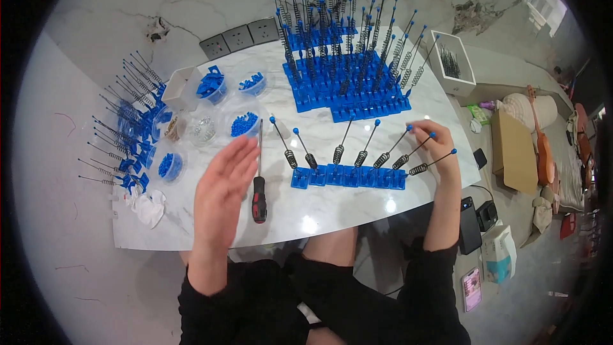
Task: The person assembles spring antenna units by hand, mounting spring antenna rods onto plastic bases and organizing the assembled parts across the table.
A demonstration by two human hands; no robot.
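A row of blue plastic bases [346, 176] stands on the table in front of me, each carrying a black spring rod [362, 158]. Most rods end in a small blue ball; on the third from the left I see none. My right hand [437, 140] is closed at the row's right side, its thumb and fingertips pinching a blue ball [409, 129] atop one rod. Left of the row, my left hand [227, 176] is raised over the table with its fingers stretched out, holding nothing. A red-and-black screwdriver [258, 201] lies beside it.
Many finished-looking spring-rod pieces [345, 83] crowd the back of the table, more [137, 115] the left edge. Clear tubs of blue beads [244, 124] and blue parts [212, 84] stand at the left. A white bin [452, 62] holds dark springs. Crumpled tissue [150, 209] lies front left.
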